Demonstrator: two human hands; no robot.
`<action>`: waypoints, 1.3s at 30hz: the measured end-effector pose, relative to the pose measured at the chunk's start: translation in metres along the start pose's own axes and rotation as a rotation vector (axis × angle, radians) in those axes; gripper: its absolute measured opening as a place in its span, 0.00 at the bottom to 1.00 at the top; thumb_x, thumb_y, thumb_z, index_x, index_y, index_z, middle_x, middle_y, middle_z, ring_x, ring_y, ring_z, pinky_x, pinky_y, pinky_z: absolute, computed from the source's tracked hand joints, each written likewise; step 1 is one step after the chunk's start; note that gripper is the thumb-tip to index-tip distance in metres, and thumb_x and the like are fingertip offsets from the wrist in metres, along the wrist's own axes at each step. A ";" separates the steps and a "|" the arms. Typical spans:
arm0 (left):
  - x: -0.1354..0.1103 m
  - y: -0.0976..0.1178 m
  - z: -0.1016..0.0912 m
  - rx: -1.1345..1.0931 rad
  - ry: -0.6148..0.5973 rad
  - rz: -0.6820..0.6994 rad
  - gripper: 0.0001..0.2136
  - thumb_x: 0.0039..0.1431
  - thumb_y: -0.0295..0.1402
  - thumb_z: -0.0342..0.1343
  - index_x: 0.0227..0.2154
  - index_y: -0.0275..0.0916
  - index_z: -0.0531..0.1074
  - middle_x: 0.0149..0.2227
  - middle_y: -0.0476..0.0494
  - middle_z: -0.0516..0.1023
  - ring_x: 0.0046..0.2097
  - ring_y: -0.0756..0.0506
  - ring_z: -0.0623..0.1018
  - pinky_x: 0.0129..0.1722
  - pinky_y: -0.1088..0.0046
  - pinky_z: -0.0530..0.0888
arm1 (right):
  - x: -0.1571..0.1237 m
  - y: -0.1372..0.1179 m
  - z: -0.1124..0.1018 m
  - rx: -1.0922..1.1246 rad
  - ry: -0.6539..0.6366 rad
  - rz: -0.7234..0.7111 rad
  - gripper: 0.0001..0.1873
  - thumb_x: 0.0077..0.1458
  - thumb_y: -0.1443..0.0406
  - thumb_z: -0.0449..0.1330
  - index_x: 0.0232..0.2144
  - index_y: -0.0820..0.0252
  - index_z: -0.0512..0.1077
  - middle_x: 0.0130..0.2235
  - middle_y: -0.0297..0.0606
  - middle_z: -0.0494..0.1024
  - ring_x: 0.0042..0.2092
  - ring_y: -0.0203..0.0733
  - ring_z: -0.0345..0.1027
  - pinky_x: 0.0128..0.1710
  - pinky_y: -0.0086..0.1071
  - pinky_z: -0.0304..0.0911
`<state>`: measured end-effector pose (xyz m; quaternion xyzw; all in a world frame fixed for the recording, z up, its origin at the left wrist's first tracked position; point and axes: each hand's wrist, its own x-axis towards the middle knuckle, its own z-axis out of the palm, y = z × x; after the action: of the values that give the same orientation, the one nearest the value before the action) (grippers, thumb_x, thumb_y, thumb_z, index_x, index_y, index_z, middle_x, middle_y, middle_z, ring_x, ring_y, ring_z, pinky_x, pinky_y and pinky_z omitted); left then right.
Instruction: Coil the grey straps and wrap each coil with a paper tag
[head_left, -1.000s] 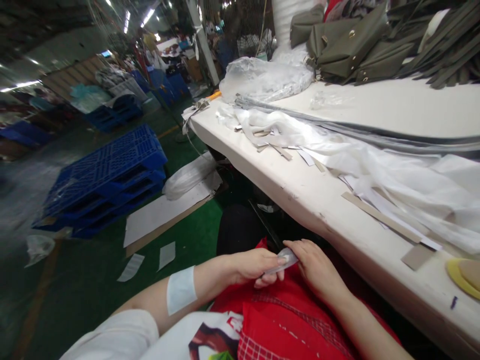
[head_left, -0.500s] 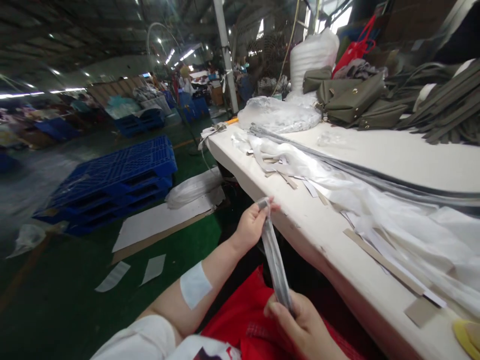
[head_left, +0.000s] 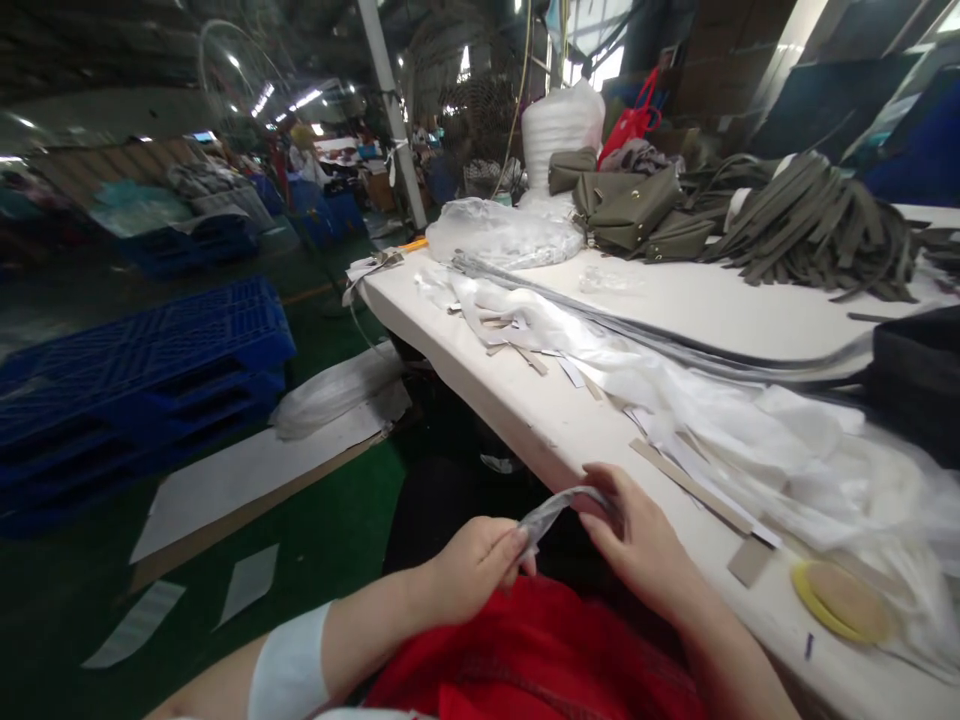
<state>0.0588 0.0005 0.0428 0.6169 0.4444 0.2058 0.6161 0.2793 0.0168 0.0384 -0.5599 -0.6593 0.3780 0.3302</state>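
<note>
A dim workshop with a green floor spreads behind a long white table [head_left: 480,385]. On the table sits a clear plastic bag [head_left: 502,235] (its filling blurs into pale folds, so I cannot tell what it is), and behind it a red bag [head_left: 634,125] whose contents are hidden. Another translucent plastic bag [head_left: 337,390] lies on a flat board [head_left: 240,480] on the floor; what it holds is unclear too.

Counting: one yellow ring [head_left: 840,600] near the table's front edge, one stack of blue pallets [head_left: 165,370], two loose translucent sheets [head_left: 249,585] on the floor, and one fan of olive straps [head_left: 832,220], too crowded to number, beside a heap of olive bags [head_left: 630,210].

One grey strip [head_left: 555,512] spans the gap between the hands, above the red apron [head_left: 555,640] and just beside the table edge. Its long axis slants up from left to right, bowing over at the right end, which points into the palm. The left hand [head_left: 484,562] is closed around the lower end. The right hand [head_left: 637,535] is loosely curled, thumb and fingers apart with the strip between them (how firmly it grips, I cannot tell).
</note>
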 end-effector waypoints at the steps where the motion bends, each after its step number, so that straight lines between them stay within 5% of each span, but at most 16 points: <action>1: 0.000 0.002 0.001 -0.129 -0.013 -0.037 0.28 0.62 0.56 0.41 0.28 0.34 0.70 0.15 0.54 0.58 0.19 0.53 0.59 0.23 0.76 0.63 | -0.001 -0.005 0.005 -0.053 -0.019 -0.120 0.27 0.48 0.68 0.58 0.53 0.56 0.66 0.54 0.44 0.70 0.55 0.51 0.62 0.57 0.47 0.56; 2: -0.001 0.007 0.002 -0.242 -0.034 -0.059 0.28 0.59 0.58 0.44 0.28 0.34 0.70 0.14 0.55 0.57 0.17 0.54 0.57 0.23 0.76 0.63 | -0.003 -0.009 0.011 -0.064 -0.061 -0.222 0.31 0.48 0.71 0.57 0.56 0.54 0.63 0.58 0.44 0.65 0.59 0.51 0.57 0.61 0.48 0.50; 4: -0.003 0.021 0.004 -0.431 -0.049 -0.058 0.27 0.56 0.58 0.49 0.28 0.34 0.69 0.14 0.57 0.56 0.16 0.55 0.55 0.23 0.75 0.65 | -0.006 -0.015 0.028 0.013 -0.164 -0.306 0.23 0.53 0.70 0.53 0.52 0.55 0.66 0.54 0.44 0.69 0.57 0.49 0.60 0.60 0.47 0.53; 6: -0.004 0.038 0.004 -0.606 0.040 -0.029 0.24 0.56 0.55 0.53 0.29 0.33 0.69 0.14 0.57 0.56 0.17 0.55 0.56 0.25 0.74 0.68 | -0.005 -0.013 0.047 0.178 -0.225 -0.241 0.11 0.62 0.64 0.48 0.40 0.58 0.69 0.40 0.41 0.75 0.43 0.44 0.68 0.48 0.40 0.63; 10: 0.004 0.059 -0.003 -0.940 0.310 -0.015 0.18 0.58 0.46 0.56 0.34 0.31 0.71 0.20 0.55 0.59 0.20 0.55 0.61 0.32 0.73 0.70 | -0.008 -0.005 0.083 0.419 -0.257 -0.069 0.22 0.65 0.52 0.42 0.29 0.59 0.65 0.24 0.31 0.64 0.25 0.34 0.56 0.26 0.28 0.56; 13: 0.023 0.054 -0.013 -0.895 0.599 0.222 0.17 0.61 0.45 0.53 0.40 0.33 0.70 0.23 0.53 0.62 0.25 0.54 0.64 0.41 0.69 0.72 | -0.021 -0.010 0.095 0.536 -0.448 -0.045 0.25 0.63 0.48 0.44 0.29 0.60 0.66 0.20 0.28 0.59 0.22 0.32 0.51 0.22 0.26 0.49; 15: 0.035 0.042 -0.019 -0.607 0.785 0.431 0.20 0.63 0.48 0.48 0.44 0.34 0.69 0.25 0.51 0.65 0.29 0.51 0.67 0.49 0.63 0.70 | -0.032 -0.019 0.088 0.613 -0.560 -0.034 0.26 0.62 0.45 0.45 0.30 0.61 0.66 0.18 0.28 0.58 0.20 0.31 0.49 0.20 0.26 0.47; 18: 0.038 0.019 -0.022 0.040 0.626 0.598 0.25 0.59 0.53 0.48 0.45 0.34 0.71 0.33 0.40 0.72 0.39 0.42 0.72 0.54 0.60 0.65 | -0.034 -0.032 0.054 0.679 -0.444 0.004 0.26 0.61 0.45 0.47 0.30 0.61 0.67 0.16 0.27 0.59 0.18 0.31 0.50 0.20 0.26 0.48; 21: 0.028 0.008 -0.018 0.473 0.355 0.549 0.22 0.61 0.49 0.46 0.35 0.35 0.74 0.33 0.35 0.73 0.40 0.39 0.73 0.48 0.61 0.67 | -0.015 -0.035 0.011 0.560 -0.241 0.035 0.24 0.61 0.48 0.47 0.28 0.60 0.68 0.14 0.28 0.61 0.18 0.33 0.52 0.22 0.28 0.54; 23: 0.020 0.011 -0.016 0.540 0.328 0.411 0.22 0.66 0.44 0.39 0.31 0.36 0.74 0.28 0.39 0.72 0.33 0.43 0.72 0.42 0.66 0.68 | 0.002 -0.032 -0.009 0.263 -0.075 -0.016 0.19 0.58 0.51 0.53 0.30 0.60 0.70 0.20 0.34 0.69 0.23 0.38 0.61 0.26 0.32 0.60; 25: 0.015 0.018 -0.016 0.456 0.296 0.255 0.24 0.67 0.45 0.36 0.29 0.37 0.72 0.23 0.44 0.69 0.28 0.47 0.70 0.34 0.71 0.67 | 0.013 -0.030 -0.015 -0.067 0.121 -0.151 0.14 0.53 0.58 0.59 0.39 0.59 0.72 0.36 0.43 0.76 0.39 0.49 0.69 0.39 0.40 0.66; 26: 0.012 0.021 -0.015 0.376 0.261 0.189 0.25 0.67 0.47 0.35 0.28 0.37 0.72 0.21 0.46 0.68 0.25 0.49 0.69 0.30 0.74 0.66 | 0.016 -0.030 -0.014 -0.170 0.160 -0.231 0.19 0.50 0.62 0.60 0.46 0.58 0.70 0.46 0.45 0.75 0.47 0.52 0.67 0.47 0.44 0.64; 29: 0.002 0.031 -0.012 0.086 0.106 0.064 0.28 0.64 0.54 0.38 0.27 0.35 0.71 0.17 0.50 0.64 0.20 0.52 0.64 0.23 0.77 0.63 | 0.016 -0.029 0.006 -0.168 -0.045 -0.392 0.32 0.50 0.71 0.54 0.59 0.53 0.59 0.55 0.44 0.68 0.56 0.50 0.61 0.58 0.47 0.56; 33: -0.012 0.048 -0.009 -0.354 -0.055 0.070 0.28 0.60 0.57 0.44 0.28 0.33 0.71 0.13 0.55 0.57 0.16 0.54 0.57 0.24 0.75 0.68 | 0.014 -0.019 0.039 0.064 -0.270 -0.255 0.23 0.57 0.67 0.51 0.56 0.57 0.62 0.47 0.43 0.73 0.48 0.46 0.66 0.52 0.43 0.61; 35: -0.014 0.057 -0.014 -0.540 0.044 0.114 0.26 0.61 0.54 0.45 0.30 0.33 0.71 0.13 0.56 0.57 0.16 0.54 0.59 0.26 0.73 0.70 | 0.011 -0.015 0.056 0.205 -0.370 -0.149 0.15 0.62 0.60 0.48 0.47 0.59 0.68 0.37 0.39 0.73 0.39 0.42 0.66 0.43 0.36 0.64; 39: 0.000 0.060 -0.031 -0.574 0.542 0.445 0.22 0.65 0.49 0.44 0.44 0.34 0.69 0.24 0.50 0.66 0.27 0.50 0.70 0.45 0.66 0.72 | -0.015 -0.029 0.082 0.372 -0.600 -0.066 0.26 0.63 0.49 0.44 0.32 0.61 0.71 0.23 0.31 0.62 0.26 0.34 0.53 0.26 0.28 0.55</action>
<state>0.0520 0.0280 0.1043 0.4254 0.3711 0.6022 0.5645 0.1965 -0.0107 0.0226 -0.3325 -0.6647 0.6282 0.2302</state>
